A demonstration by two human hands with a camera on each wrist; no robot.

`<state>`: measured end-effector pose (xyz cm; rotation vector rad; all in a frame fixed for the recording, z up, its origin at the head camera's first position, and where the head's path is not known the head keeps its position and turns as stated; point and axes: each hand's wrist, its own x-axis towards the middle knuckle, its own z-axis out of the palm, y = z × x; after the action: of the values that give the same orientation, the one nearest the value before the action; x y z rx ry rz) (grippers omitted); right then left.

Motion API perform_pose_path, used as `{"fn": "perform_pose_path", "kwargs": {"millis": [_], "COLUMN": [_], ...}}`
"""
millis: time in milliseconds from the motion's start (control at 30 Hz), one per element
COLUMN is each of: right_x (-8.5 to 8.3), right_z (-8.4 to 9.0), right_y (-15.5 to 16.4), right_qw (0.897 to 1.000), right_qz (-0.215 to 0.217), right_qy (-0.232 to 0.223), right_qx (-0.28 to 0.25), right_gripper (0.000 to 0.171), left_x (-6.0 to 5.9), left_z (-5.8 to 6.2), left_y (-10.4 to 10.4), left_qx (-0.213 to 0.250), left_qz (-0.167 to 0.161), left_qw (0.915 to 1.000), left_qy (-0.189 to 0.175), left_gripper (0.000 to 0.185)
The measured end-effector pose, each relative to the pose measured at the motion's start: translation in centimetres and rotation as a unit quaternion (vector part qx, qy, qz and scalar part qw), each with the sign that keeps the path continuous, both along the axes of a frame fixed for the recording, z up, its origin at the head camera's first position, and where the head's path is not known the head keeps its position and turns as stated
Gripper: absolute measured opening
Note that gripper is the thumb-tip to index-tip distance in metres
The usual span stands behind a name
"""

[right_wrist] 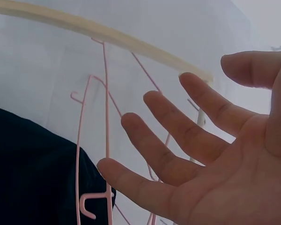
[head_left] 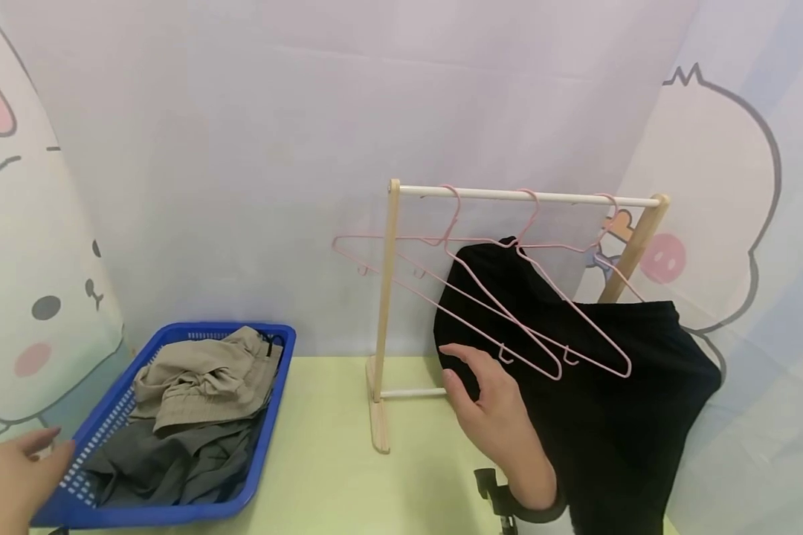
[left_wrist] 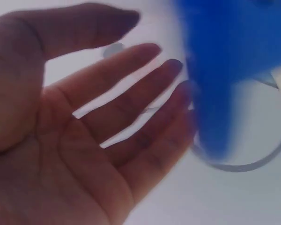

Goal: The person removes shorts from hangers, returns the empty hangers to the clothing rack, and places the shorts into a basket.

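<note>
The wooden rack (head_left: 383, 312) stands at the back of the table (head_left: 328, 461), its rail (head_left: 529, 195) running left to right and a little away toward the right. A black garment (head_left: 616, 386) hangs on it among pink hangers (head_left: 508, 312), whose long arms slope down to the right. The right hand (head_left: 491, 412) is spread wide beside the garment's left edge. The left hand (head_left: 13, 475), also open, holds nothing at the near left corner of the blue basket (head_left: 268, 446) of clothes (head_left: 201, 379). Only the right wrist view shows the palm (right_wrist: 243, 178) empty; the left wrist view blurs the basket (left_wrist: 225, 70).
</note>
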<state>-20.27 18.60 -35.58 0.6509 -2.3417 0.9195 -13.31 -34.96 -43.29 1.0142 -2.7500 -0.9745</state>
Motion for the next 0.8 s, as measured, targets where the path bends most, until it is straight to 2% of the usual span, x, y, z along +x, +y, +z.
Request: {"fn": "perform_pose_path", "kwargs": {"millis": [67,200,300,400,500,633,733,800], "right_x": [0.1,0.2,0.3,0.5,0.8,1.2,1.6,2.0], "right_z": [0.1,0.4,0.8,1.2,1.6,2.1,2.5,2.7], "right_y": [0.7,1.9,2.9,3.7,4.4,5.2,5.7,6.1], "right_qw": [1.0,1.0,0.999,0.998,0.998,0.997,0.997,0.996], "right_qz": [-0.007,-0.028,-0.04,-0.053,-0.067,-0.073,-0.072,-0.075], "right_qy": [0.0,0.004,0.011,0.013,0.011,0.006,0.009,0.014], "right_qx": [-0.001,0.003,0.004,0.0,-0.007,-0.021,-0.034,-0.04], "right_gripper": [0.031,0.03,0.03,0.029,0.029,0.028,0.027,0.027], "left_x": [-0.3,-1.0,-1.4,-1.6,-1.8,-2.9,-4.2,-5.3], "left_z": [1.4,4.3,5.7,7.0,7.4,7.5,7.6,7.5], "left_y": [1.3,4.8,7.8,11.2,15.2,20.8,24.1,25.8], "left_qx": [-0.024,-0.069,-0.096,-0.092,-0.077,-0.062,-0.039,-0.021], "left_qz": [-0.014,-0.057,-0.099,-0.144,-0.207,-0.296,-0.333,-0.344], "left_qw": [0.9996,0.9943,0.9851,0.9794,0.9663,0.938,0.9243,0.9184], "left_qy": [0.007,0.059,0.103,0.107,0.132,0.17,0.183,0.195], "left_gripper": [0.054,0.055,0.054,0.056,0.054,0.059,0.066,0.07]}}
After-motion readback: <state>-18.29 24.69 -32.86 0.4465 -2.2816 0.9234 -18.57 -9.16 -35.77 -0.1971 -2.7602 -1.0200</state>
